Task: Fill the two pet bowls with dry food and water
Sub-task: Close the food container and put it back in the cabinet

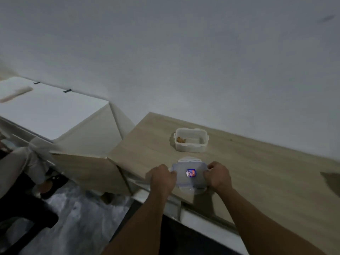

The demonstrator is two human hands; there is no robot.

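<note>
A clear plastic container lid with a blue sticker lies near the front edge of a light wooden counter. My left hand grips its left side and my right hand grips its right side. Farther back on the counter stands an open translucent food container with a little brown dry food in its left corner. No pet bowls are in view.
A white cabinet top lies lower to the left, with a gap between it and the counter. Below left are a grey marbled floor, a dark stool and a person's legs. A white wall runs behind.
</note>
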